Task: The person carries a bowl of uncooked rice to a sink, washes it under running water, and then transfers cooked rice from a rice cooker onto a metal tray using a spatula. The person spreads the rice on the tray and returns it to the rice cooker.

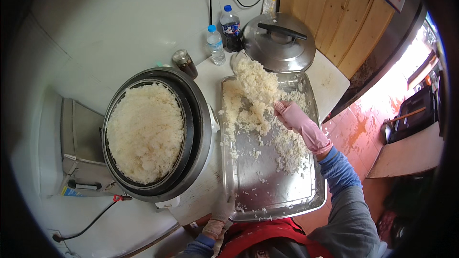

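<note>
My right hand [296,118], in a pink rubber glove, is closed in a fist over the metal tray [265,182]. It seems to grip a utensil whose far part is hidden under a large clump of cooked white rice [256,80]. That clump lies over the tray's far left corner. More rice [290,150] is spread loosely along the tray's right side, with stray grains near the front. My left hand [223,206], in a pale glove and somewhat blurred, grips the tray's near left rim. Left of the tray, a big rice cooker [200,132] stands full of rice [145,132].
Behind the tray are a steel lid [279,43] with a black handle, a cola bottle [231,30], a water bottle [216,46] and a dark jar [185,63]. The white table [328,79] ends at the right above a wet tiled floor [353,125]. A cable [96,218] runs at lower left.
</note>
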A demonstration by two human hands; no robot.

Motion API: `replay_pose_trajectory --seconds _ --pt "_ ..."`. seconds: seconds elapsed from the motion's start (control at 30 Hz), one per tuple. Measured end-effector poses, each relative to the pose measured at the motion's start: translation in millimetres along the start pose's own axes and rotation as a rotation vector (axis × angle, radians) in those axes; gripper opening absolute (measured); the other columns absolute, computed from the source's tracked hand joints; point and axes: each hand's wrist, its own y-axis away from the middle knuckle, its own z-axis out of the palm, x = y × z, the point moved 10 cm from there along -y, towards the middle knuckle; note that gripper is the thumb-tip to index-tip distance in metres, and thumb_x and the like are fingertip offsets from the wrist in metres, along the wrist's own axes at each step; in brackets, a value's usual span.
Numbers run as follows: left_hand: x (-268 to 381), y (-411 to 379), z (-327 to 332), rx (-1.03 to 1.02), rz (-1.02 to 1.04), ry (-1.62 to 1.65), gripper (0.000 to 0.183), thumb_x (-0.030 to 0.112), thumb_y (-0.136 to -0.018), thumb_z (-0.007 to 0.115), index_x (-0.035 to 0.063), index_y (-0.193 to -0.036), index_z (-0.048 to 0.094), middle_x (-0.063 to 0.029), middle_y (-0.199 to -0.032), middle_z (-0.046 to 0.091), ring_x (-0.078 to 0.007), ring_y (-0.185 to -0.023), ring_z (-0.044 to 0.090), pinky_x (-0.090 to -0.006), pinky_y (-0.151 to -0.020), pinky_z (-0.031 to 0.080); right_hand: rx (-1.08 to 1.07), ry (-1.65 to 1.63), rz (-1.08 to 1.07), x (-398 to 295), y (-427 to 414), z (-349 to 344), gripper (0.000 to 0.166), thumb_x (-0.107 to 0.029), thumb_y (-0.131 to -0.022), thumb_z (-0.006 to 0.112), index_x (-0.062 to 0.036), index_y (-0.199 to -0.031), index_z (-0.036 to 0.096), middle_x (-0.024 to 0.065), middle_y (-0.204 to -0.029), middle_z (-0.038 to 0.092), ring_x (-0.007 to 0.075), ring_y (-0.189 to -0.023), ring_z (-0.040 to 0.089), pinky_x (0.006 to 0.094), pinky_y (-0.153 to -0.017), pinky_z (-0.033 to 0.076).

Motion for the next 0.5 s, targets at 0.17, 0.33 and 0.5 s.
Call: replay_pose_trajectory --seconds 0.17,0.33,0.5 --pt "-20.8 -6.0 22.9 -0.066 -0.065 0.041 0.038 0.039 -0.079 0.055 0.0015 -0.086 0.057 -0.0207 -0.072 0.059 -0.0387 -0.068 0.058 -0.0464 -0.061 0.046 -0.104 -0.12 0.056 4.5 5.8 10.8 0.037 -0.037 -0.089 0.047 -0.0067 -0.069 0.048 -0.002 -0.044 0.034 0.0084 -0.032 0.028 0.0255 -0.03 0.02" --pt "-21.1 -3.8 25.8 -0.068 -0.012 0.041 0.041 0.042 -0.082 0.05 0.0021 -0.087 0.055 -0.0213 -0.078 0.059 -0.0399 -0.07 0.057 -0.0486 -0.064 0.044 -0.039 -0.144 0.108 43.1 -11.4 15.1 0.037 -0.037 -0.088 0.048 -0.0074 -0.066 0.047 -0.0022 -0.044 0.033 0.0087 -0.032 0.027 0.0258 -0.03 0.02" --pt "-16.7 -2.3 16.6 -0.056 -0.016 0.04 0.041 0.041 -0.081 0.052 0.0015 -0.09 0.057 -0.0218 -0.077 0.06 -0.0391 -0.072 0.058 -0.0466 -0.064 0.045 -0.051 -0.153 0.078 26.3 -1.1 22.0 0.037 -0.034 -0.089 0.046 -0.0058 -0.065 0.048 -0.0009 -0.043 0.035 0.0093 -0.031 0.028 0.0267 -0.03 0.021"
